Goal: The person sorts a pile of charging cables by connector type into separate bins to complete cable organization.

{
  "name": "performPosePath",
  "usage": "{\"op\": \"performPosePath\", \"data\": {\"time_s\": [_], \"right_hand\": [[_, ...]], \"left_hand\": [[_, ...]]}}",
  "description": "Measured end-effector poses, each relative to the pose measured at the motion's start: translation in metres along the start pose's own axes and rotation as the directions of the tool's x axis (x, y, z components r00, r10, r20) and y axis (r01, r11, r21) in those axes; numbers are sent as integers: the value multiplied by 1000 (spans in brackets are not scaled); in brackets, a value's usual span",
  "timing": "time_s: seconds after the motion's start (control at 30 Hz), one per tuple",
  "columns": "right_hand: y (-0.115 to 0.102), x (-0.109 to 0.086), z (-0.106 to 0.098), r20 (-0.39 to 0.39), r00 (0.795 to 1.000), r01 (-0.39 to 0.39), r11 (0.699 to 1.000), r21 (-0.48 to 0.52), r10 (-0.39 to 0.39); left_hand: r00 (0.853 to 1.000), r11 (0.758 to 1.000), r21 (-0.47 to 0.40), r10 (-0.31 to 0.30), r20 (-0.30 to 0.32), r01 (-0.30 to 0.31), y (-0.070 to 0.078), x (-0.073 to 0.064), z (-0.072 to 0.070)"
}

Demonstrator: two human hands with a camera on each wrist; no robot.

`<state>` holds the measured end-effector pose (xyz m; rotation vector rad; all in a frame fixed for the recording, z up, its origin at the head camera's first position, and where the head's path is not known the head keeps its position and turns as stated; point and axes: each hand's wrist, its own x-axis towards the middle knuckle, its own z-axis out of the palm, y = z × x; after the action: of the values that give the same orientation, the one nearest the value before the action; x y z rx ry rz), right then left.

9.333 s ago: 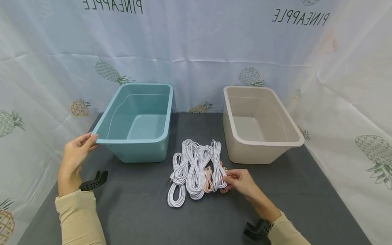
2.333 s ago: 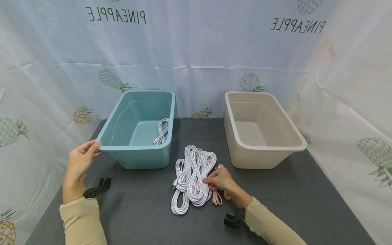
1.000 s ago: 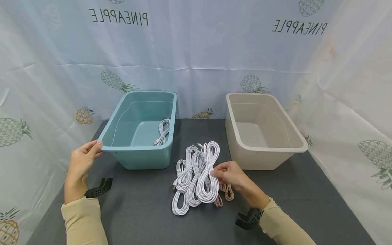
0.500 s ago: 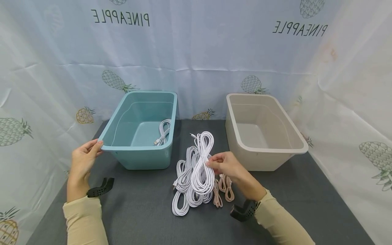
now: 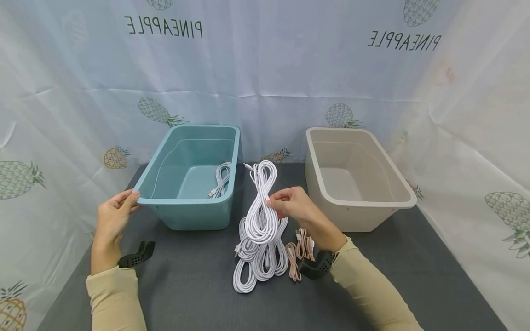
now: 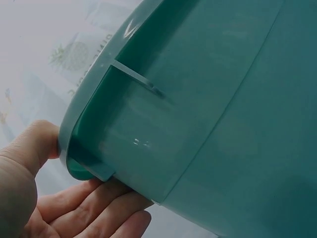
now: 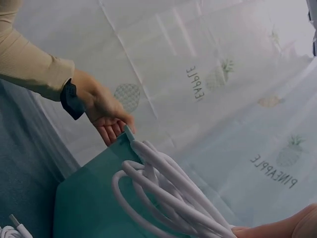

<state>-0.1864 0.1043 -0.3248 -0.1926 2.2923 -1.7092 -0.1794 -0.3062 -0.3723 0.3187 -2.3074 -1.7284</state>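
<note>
My right hand (image 5: pixel 294 204) pinches a coiled white cable (image 5: pixel 262 202) at its middle, held up over the table between the two bins. In the right wrist view, loops of this cable (image 7: pixel 173 193) hang in front of the teal bin (image 7: pixel 89 198). My left hand (image 5: pixel 113 218) grips the near left corner of the teal bin (image 5: pixel 184 201); the left wrist view has the thumb outside the rim and the fingers (image 6: pixel 94 208) beneath it. One white cable bundle (image 5: pixel 222 179) lies inside that bin. Below the held cable, more white coils (image 5: pixel 248 271) lie on the table.
Several small pinkish-beige cable bundles (image 5: pixel 294 262) lie right of the white coils, partly under the right wrist. A beige bin (image 5: pixel 360 203) stands at the right with nothing seen inside. The dark table (image 5: pixel 198 285) meets a pineapple-print curtain (image 5: pixel 273 59) behind.
Earlier, a white cable bundle came to be in the teal bin. Since then my right hand has picked another white coil off the pile and moved it up and leftward. The left hand keeps its grip.
</note>
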Motion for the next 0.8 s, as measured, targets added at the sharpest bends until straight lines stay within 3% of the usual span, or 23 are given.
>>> {"op": "performPosePath", "data": {"time_s": [0.5,0.8], "right_hand": [[-40,35,18,-45,998,-33,999,31,34],[-57,55,31,-37,998,-51,998,39,53]], "left_hand": [[1000,997,74,-25,-3,26,2,-1,0],[1000,999,-14,-31,1,31,1,2,1]]}}
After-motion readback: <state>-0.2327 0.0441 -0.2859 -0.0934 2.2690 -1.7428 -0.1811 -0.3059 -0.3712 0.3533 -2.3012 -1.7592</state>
